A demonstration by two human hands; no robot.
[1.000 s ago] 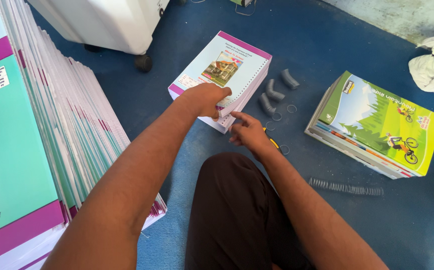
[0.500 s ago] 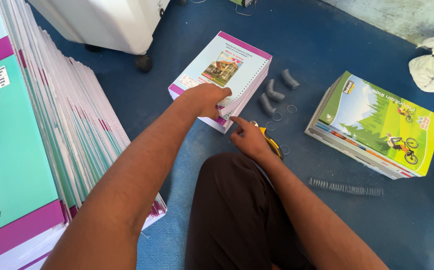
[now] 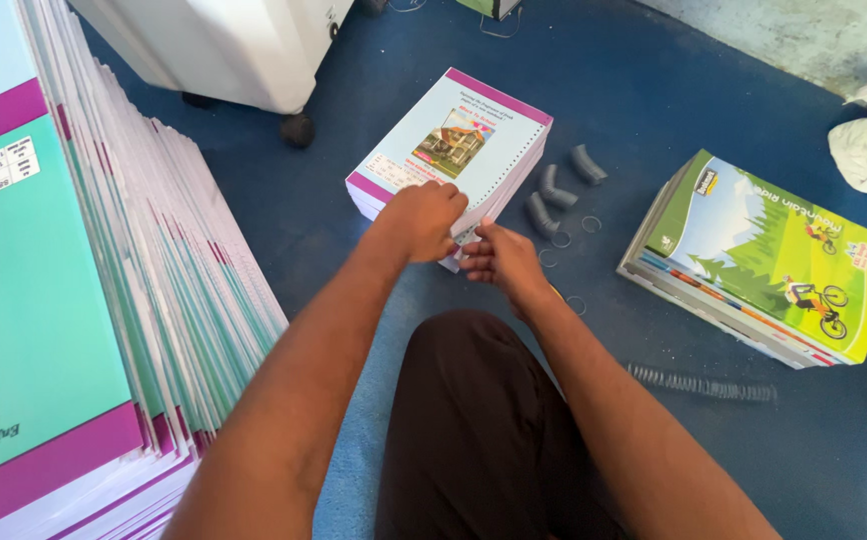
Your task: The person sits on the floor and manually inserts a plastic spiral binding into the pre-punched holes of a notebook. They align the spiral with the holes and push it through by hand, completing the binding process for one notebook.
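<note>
— Looking down from the head view, what do the two hands do?

— Both meet at the near corner of the small book stack (image 3: 451, 150); the left hand (image 3: 422, 218) lies on top with its fingers curled over the edge; the right hand (image 3: 499, 258) is just beside it, fingertips pressed close together at the stack's side; what they pinch, I cannot tell.

— Where is that stack?

— On the blue floor (image 3: 654, 70), in front of the dark knee (image 3: 474, 420); its long right edge has a row of tiny holes.

— What is around it?

— Three grey curved pieces (image 3: 559, 188) lie just right of it; small wire rings (image 3: 590, 224) sit near them; a stack of green books (image 3: 764, 255) lies well apart on the right; a wire coil (image 3: 702, 383) lies below that stack; a big fanned pile of covers (image 3: 104, 290) fills the left side; a white machine (image 3: 224, 45) stands behind.

— Is there room to move?

— Yes; bare floor shows between the small stack and the green books.
</note>
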